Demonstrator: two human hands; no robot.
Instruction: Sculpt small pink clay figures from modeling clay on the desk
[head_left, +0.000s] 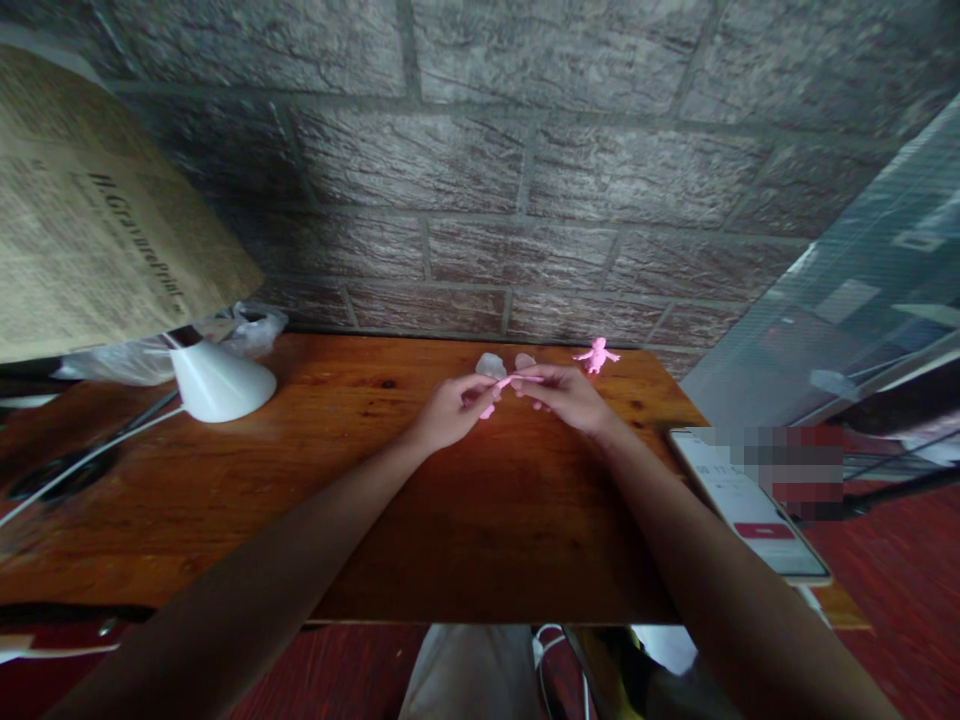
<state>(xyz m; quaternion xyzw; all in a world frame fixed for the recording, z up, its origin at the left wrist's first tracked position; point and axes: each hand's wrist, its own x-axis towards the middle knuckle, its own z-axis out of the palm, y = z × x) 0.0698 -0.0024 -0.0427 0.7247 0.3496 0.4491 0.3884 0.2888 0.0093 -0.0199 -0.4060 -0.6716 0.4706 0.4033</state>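
A thin pink strip of what looks like modelling clay (506, 382) stretches between my two hands above the wooden table. My left hand (456, 410) pinches one end of it, fingers closed. The other end is gripped between thumb and fingers of my right hand (564, 392). Under my left fingertips shows a small pink lump (487, 411), partly hidden. Just behind the hands lie a whitish translucent round piece (491, 365) and a pale pink round piece (524, 360). To the right of my right hand stands a small pink figure (598, 355) with its arms spread.
The wooden table (480, 540) meets a grey brick wall (480, 180) at the back. At left stands a lamp with a white base (221, 382) and a printed paper shade (112, 220), near plastic bags (255, 328) and a cable. A phone (750, 510) lies at the right edge.
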